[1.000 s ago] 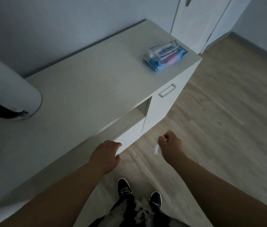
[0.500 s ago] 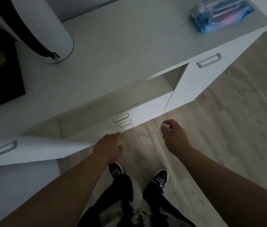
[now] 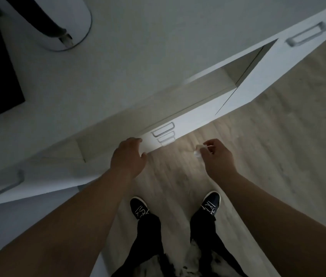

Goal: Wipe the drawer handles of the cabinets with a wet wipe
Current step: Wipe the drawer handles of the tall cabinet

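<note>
Wet wipe [image 3: 197, 152]: small white scrunched wad, pinched in the right hand [image 3: 217, 157] between thumb and fingertips. It is in the air over the floor [image 3: 278, 156], just right of the middle handles [image 3: 163, 129]. Only a bit of it pokes out; the rest is hidden in the fingers. Left hand [image 3: 128, 157] is relaxed with fingers loosely curved, tips touching the drawer front just left of those handles. It's holding nothing that I can see.

Handling, my read: the wipe is limp, light and damp, with no stiffness of its own, so it goes wherever the fingers push it. Bunched like this, the contact patch is small. Better to spread it over a few fingertips and wrap it round the bar. It's probably slick on metal, so it needs a firm pinch or it slides off.

Targets: the middle handles are three, stacked one below another and seen steeply from above, the lower two partly hidden. There's also the right handle [image 3: 306, 36] far right and the left handle [image 3: 4, 185] near left. All look like rigid bow pulls fixed at both ends, so they should take pressure fine. Fold the wipe round the bar and run it end to end, back face included. The drawers may roll out if tugged, so bracing the front with the left hand makes sense.

Bench [image 3: 138, 56] carries a white rounded appliance [image 3: 66, 27], far left. The light is dim, so I can't tell if any handle is already wet.
</note>
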Demonstrator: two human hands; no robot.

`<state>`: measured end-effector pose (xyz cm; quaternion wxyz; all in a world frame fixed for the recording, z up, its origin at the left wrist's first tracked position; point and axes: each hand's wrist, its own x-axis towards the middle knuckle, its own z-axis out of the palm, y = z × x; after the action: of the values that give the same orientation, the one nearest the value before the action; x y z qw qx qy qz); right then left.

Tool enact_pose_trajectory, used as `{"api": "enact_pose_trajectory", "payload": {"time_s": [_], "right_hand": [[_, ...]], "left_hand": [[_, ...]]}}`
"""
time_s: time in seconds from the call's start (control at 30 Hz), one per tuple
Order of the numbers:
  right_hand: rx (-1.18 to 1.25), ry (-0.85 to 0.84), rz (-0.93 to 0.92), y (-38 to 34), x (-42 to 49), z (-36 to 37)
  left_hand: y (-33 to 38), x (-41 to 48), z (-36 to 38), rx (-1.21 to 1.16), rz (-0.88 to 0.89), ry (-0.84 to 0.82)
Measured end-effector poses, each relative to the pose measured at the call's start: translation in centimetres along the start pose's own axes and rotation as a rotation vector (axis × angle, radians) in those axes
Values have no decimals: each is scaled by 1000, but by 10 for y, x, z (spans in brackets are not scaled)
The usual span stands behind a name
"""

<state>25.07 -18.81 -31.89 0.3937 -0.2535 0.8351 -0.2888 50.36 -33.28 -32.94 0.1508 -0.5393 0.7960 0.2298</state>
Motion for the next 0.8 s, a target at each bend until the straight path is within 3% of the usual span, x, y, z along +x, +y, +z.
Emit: {"api": "enact_pose_trajectory", "payload": {"time_s": [0.37,0.57,0.8], "right_hand": [[69,20,14,12,69,87],[152,26,-34,15,107,101],[140,3,-244,33,129,114]], "left_hand": [[-46,93,44,249,132,107],[-51,112,64,323,202,310],[-51,124,94,322,195,607]]}}
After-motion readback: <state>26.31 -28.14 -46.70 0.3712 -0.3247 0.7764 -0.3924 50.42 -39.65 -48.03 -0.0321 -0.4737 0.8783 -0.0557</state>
